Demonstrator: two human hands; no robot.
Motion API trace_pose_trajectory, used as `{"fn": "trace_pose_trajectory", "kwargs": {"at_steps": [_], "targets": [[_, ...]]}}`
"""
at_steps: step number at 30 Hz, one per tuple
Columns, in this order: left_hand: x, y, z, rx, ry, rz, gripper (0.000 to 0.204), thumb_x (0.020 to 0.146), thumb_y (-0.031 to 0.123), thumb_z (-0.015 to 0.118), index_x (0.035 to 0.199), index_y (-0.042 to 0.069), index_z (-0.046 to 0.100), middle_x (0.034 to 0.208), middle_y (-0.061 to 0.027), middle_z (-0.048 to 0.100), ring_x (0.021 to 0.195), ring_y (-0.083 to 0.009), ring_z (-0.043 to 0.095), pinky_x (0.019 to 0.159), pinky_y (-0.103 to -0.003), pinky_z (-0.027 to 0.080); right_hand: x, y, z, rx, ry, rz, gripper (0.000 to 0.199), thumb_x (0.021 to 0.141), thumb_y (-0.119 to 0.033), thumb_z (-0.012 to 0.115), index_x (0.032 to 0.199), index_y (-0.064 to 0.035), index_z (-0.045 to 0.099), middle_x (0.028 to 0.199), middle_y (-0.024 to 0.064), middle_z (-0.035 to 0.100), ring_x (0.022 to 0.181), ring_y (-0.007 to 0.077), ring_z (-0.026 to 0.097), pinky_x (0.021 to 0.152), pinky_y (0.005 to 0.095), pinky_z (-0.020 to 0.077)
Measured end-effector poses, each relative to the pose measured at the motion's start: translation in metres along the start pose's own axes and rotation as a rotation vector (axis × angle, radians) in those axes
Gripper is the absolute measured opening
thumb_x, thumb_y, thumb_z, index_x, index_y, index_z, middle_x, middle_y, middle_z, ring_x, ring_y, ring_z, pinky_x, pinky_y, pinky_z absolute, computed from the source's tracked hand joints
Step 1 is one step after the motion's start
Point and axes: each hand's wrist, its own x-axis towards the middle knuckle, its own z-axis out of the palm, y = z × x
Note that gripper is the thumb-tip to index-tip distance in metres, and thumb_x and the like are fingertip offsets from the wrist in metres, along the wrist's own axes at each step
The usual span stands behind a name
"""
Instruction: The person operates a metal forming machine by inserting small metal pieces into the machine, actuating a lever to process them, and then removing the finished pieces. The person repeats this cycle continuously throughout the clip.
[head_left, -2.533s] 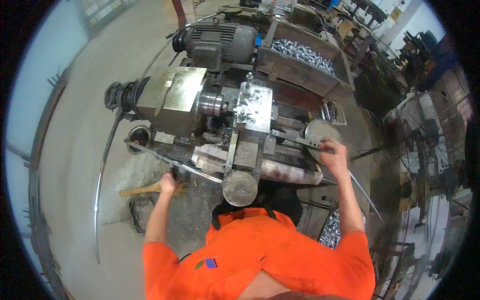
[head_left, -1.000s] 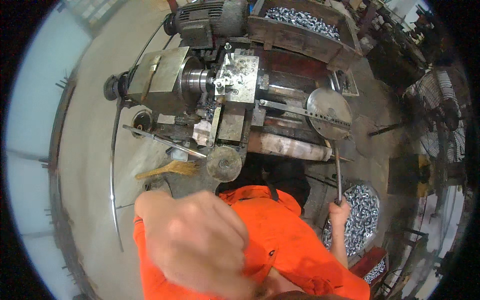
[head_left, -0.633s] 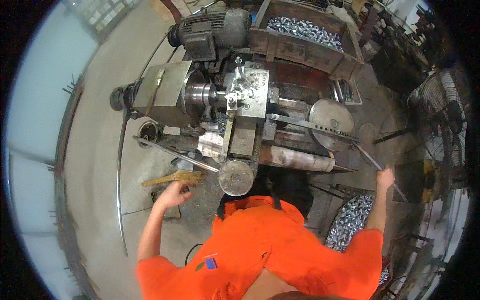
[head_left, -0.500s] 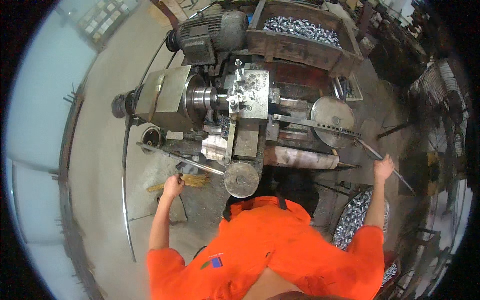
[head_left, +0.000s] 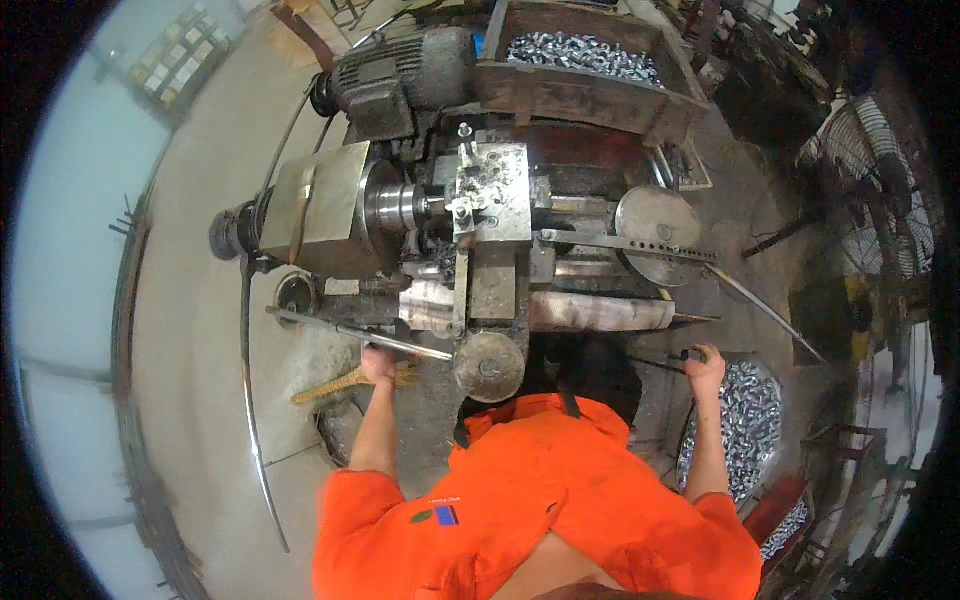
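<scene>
My left hand (head_left: 378,366) is closed beside a steel lever bar (head_left: 345,327), over a straw brush (head_left: 325,386). A small dark bit shows at its fingertips, too small to name. On the other side my right hand (head_left: 706,370) has its fingers curled near the end of a thin dark rod (head_left: 655,363); what they pinch, if anything, is unclear. Between and beyond the hands stands a small lathe with a shiny spindle (head_left: 398,207) and a steel tool block (head_left: 505,190). A round disc (head_left: 489,366) carries the left lever. A long slanting lever (head_left: 760,302) leaves the larger disc (head_left: 657,228).
A wooden box (head_left: 590,97) of small metal parts stands behind the lathe, beside an electric motor (head_left: 400,75). More parts fill a container (head_left: 735,430) at my right. A fan guard (head_left: 865,180) stands far right. A long metal bar (head_left: 252,400) runs along the left.
My right hand has let go of the long right lever and moved left and nearer to me. My left hand has shifted right, closer to the left lever bar. The view has turned slightly.
</scene>
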Motion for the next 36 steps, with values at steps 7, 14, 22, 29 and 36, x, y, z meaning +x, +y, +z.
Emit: {"fn": "trace_pose_trajectory", "kwargs": {"at_steps": [7,14,22,29,36], "targets": [[0.045,-0.016,-0.046,0.312,-0.352,0.74,0.05,0.083,0.052,0.05,0.091,0.004,0.058,0.09,-0.0194,0.063,0.084,-0.0357,0.061,0.072,-0.044,0.049,0.036,-0.057,-0.048,0.13,-0.038,-0.084,0.032,0.058,-0.008,0.058,0.089,0.0001,0.064,0.092,0.0171,0.063,0.085,0.0327,0.061,0.078,0.0368,0.0478],[0.026,-0.005,-0.078,0.147,-0.483,0.604,0.051,0.081,0.05,0.053,0.107,0.007,0.056,0.099,-0.0188,0.062,0.093,-0.0349,0.059,0.078,-0.044,0.048,0.108,-0.175,-0.064,0.243,0.025,-0.341,0.033,0.059,-0.01,0.06,0.091,-0.0023,0.065,0.091,0.0158,0.064,0.086,0.0308,0.062,0.078,0.0361,0.048],[0.068,-0.057,-0.237,-0.306,-0.286,0.498,0.035,0.082,0.026,0.059,0.11,0.005,0.058,0.084,-0.0181,0.065,0.072,-0.0264,0.063,0.065,-0.036,0.048,0.137,-0.419,0.008,0.418,-0.233,-0.901,0.033,0.057,-0.018,0.061,0.087,-0.0054,0.067,0.091,0.0169,0.063,0.084,0.0342,0.059,0.078,0.0379,0.0477],[0.07,-0.136,-0.325,-0.176,0.244,0.345,0.032,0.084,0.034,0.057,0.098,0.005,0.063,0.075,-0.0165,0.063,0.069,-0.0299,0.063,0.061,-0.039,0.047,0.127,-0.488,0.057,0.23,-0.534,-0.77,0.026,0.051,-0.022,0.062,0.071,-0.0074,0.07,0.076,0.0179,0.065,0.074,0.0348,0.063,0.071,0.0385,0.0514],[0.077,-0.15,-0.307,0.166,0.127,0.113,0.056,0.078,0.059,0.054,0.078,0.003,0.06,0.078,-0.0171,0.062,0.077,-0.0374,0.06,0.067,-0.046,0.046,0.121,-0.502,0.047,0.055,-0.6,-0.831,0.031,0.055,-0.024,0.063,0.078,-0.0041,0.068,0.082,0.0172,0.065,0.08,0.0318,0.064,0.072,0.0377,0.0519]]}}
